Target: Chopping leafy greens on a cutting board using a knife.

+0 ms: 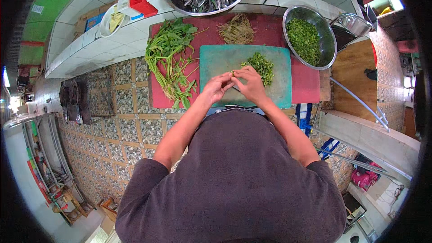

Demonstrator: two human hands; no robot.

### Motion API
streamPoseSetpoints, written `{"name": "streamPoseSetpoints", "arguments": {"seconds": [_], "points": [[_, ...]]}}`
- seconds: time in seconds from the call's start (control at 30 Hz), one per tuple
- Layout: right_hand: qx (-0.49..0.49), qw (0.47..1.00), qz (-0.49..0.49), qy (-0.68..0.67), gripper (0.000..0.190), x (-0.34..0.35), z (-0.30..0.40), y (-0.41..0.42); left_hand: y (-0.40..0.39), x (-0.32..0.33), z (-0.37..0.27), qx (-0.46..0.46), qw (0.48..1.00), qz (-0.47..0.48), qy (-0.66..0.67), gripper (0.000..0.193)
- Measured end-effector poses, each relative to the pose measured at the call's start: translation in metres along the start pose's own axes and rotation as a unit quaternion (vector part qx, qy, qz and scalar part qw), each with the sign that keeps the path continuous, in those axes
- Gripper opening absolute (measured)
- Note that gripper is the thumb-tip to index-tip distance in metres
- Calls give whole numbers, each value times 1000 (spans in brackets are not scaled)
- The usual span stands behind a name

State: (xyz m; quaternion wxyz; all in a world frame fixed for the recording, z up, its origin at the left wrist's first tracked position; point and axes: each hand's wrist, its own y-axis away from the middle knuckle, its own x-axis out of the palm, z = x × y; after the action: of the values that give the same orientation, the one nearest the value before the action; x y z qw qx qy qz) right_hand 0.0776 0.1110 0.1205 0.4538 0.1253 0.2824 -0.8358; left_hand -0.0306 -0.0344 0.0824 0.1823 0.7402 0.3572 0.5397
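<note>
Over a teal cutting board point(216, 57), my left hand point(217, 87) and my right hand point(249, 82) meet at the fingertips, with a small green piece point(233, 73) pinched between them. Part of a knife blade point(236, 88) shows by my right hand; its handle is hidden. Chopped greens point(261, 67) lie in a pile just beyond my right hand. Long-stemmed leafy greens point(168, 57) rest to the left on a red mat point(305, 87). Behind the board is a heap of cut roots point(237, 29). A steel bowl point(332, 55) at the right holds finely chopped greens point(303, 42).
A large steel bowl of spoons point(206, 10) stands on the tiled ledge point(135, 37), near red and white plastic holders point(143, 1) and a white bowl point(105, 28). A metal pot point(354, 24) is at the right. A two-burner stove point(75, 92) stands left.
</note>
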Motion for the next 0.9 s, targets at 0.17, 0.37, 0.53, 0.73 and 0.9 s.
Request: {"name": "streamPoseSetpoints", "arguments": {"seconds": [0.17,0.37,0.53,0.73,0.9], "points": [[-29,990,133,28,14,-12,-9,-3,0,4,10,18,991,-59,-123,21],[-17,994,101,31,11,-5,-45,5,-28,9,10,22,984,-49,-172,22],[-15,993,112,32,10,16,-71,-2,-62,-15,0,88,927,-51,-361,25],[-57,989,101,89,12,33,-91,7,-78,-25,7,215,804,-108,-544,13],[-65,979,95,170,12,34,-88,19,-79,-33,16,327,701,-81,-629,17]]}}
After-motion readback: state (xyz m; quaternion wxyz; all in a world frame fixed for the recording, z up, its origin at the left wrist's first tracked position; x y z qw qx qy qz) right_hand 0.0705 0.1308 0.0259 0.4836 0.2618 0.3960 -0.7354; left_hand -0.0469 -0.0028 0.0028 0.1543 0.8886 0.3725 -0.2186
